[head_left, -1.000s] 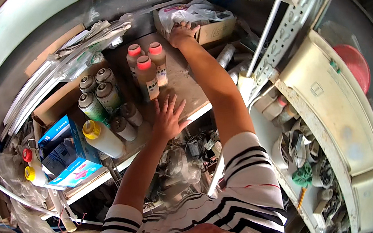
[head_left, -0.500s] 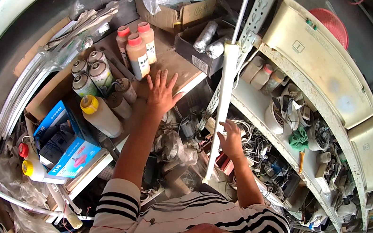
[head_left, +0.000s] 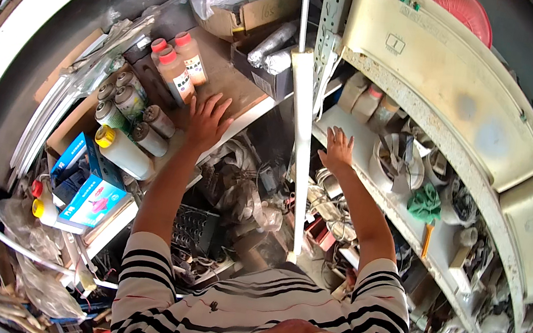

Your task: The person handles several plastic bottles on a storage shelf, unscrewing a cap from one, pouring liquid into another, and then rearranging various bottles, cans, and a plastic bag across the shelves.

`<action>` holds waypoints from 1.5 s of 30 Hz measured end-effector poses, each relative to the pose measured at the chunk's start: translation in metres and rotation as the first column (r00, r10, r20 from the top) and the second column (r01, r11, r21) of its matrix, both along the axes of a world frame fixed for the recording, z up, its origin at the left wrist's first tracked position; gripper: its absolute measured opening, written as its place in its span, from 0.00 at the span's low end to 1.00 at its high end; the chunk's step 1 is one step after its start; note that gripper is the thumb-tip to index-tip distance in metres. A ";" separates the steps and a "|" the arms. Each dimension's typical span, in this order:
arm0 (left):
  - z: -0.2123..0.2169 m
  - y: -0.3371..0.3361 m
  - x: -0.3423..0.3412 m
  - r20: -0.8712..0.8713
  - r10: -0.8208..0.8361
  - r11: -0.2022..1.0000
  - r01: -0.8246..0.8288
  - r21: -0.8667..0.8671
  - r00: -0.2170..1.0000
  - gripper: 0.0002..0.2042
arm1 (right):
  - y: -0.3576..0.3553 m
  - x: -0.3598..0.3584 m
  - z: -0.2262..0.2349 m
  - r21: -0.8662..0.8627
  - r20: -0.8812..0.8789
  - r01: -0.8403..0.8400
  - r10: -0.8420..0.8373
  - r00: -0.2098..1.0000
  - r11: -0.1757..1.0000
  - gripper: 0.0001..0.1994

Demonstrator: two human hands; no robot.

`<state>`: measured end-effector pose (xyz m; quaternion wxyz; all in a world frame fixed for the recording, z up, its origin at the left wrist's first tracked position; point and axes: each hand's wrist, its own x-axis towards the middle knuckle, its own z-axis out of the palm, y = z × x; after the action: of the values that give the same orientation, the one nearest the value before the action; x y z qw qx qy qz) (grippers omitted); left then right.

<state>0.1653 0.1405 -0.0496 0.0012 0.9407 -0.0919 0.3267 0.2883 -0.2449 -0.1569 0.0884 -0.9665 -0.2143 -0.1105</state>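
My left hand, fingers spread, is at the front edge of the wooden shelf board. Just beyond its fingertips stand brown bottles with red caps. Nearer me on the same board are several spray cans and a white bottle with a yellow cap. My right hand is open and empty by the edge of the right-hand metal shelf; whether it touches the edge I cannot tell. Between my two hands runs a slanting white pole.
A blue box sits on the near left shelf end. Cardboard boxes stand at the back. Large cream panels top the right rack; white tubs and a green cloth lie below. Plastic bags and cables clutter the gap.
My right hand has moved forward from beside the white pole to the right shelf's edge. My left hand remains at the wooden shelf, and the whole view has shifted somewhat.
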 end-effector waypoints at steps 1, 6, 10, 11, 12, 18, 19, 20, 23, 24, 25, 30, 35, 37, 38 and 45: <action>0.007 -0.003 0.000 0.045 -0.020 1.000 0.019 0.010 0.999 0.25 | 0.000 0.009 -0.005 -0.046 0.001 -0.004 0.004 1.000 0.999 0.45; 0.048 -0.022 -0.001 0.044 0.000 0.999 -0.001 0.036 0.999 0.23 | 0.011 0.052 -0.016 -0.210 0.016 -0.064 0.069 0.997 0.976 0.47; 0.087 -0.027 0.021 -0.060 0.017 1.000 -0.017 0.000 0.998 0.24 | 0.027 0.067 -0.013 -0.145 -0.015 -0.077 0.076 0.997 0.986 0.54; 0.097 -0.025 0.031 -0.115 0.052 0.998 -0.055 -0.022 0.992 0.25 | 0.030 0.069 -0.013 -0.112 -0.045 -0.060 0.055 0.997 0.992 0.57; 0.105 -0.024 0.042 -0.070 0.077 0.997 -0.077 0.002 0.995 0.25 | 0.033 0.071 -0.012 -0.130 -0.063 -0.044 0.036 0.997 0.990 0.57; 0.146 -0.003 0.124 -0.025 0.146 0.987 -0.147 -0.059 0.989 0.22 | 0.041 0.080 -0.020 -0.229 -0.137 0.021 -0.054 0.989 0.973 0.63; 0.151 0.000 0.139 0.027 0.112 0.993 -0.111 -0.050 0.993 0.21 | 0.040 0.081 -0.022 -0.247 -0.152 0.032 -0.072 0.986 0.968 0.64; 0.155 0.003 0.154 0.014 0.127 0.991 -0.126 -0.034 0.992 0.20 | 0.040 0.083 -0.025 -0.215 -0.141 0.075 -0.107 0.984 0.974 0.65; 0.159 0.005 0.201 0.049 0.064 0.994 -0.060 -0.089 0.997 0.17 | 0.039 0.092 -0.037 -0.228 -0.138 0.109 -0.143 0.980 0.968 0.67; 0.159 0.005 0.215 0.068 0.037 0.996 -0.031 -0.084 0.997 0.16 | 0.039 0.095 -0.042 -0.279 -0.171 0.116 -0.169 0.971 0.953 0.67; 0.159 0.003 0.230 0.085 0.020 0.996 -0.013 -0.084 0.996 0.16 | 0.037 0.096 -0.047 -0.271 -0.124 0.125 -0.163 0.979 0.954 0.67; 0.156 -0.008 0.291 0.102 -0.051 0.999 0.051 0.007 0.993 0.16 | 0.030 0.104 -0.070 -0.265 -0.126 0.114 -0.151 0.980 0.957 0.62; 0.157 -0.022 0.352 0.034 -0.055 0.991 0.050 0.122 0.998 0.18 | 0.028 0.101 -0.075 -0.321 -0.178 0.102 -0.165 0.970 0.942 0.56; 0.159 -0.025 0.378 0.054 -0.058 0.989 0.050 0.142 0.997 0.17 | 0.031 0.098 -0.071 -0.382 -0.169 0.118 -0.195 0.966 0.917 0.55; 0.163 -0.026 0.393 0.066 -0.060 0.986 0.049 0.157 0.996 0.17 | 0.033 0.098 -0.068 -0.407 -0.158 0.136 -0.217 0.963 0.903 0.55; 0.179 -0.037 0.488 0.022 -0.070 0.978 0.064 0.197 0.997 0.15 | 0.034 0.096 -0.066 -0.259 -0.185 0.120 -0.171 0.968 0.958 0.51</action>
<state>0.6537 0.1034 0.1290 -0.0821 0.9278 -0.1552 0.3292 0.3847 -0.2110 -0.2225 -0.0189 -0.9893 -0.1440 0.0113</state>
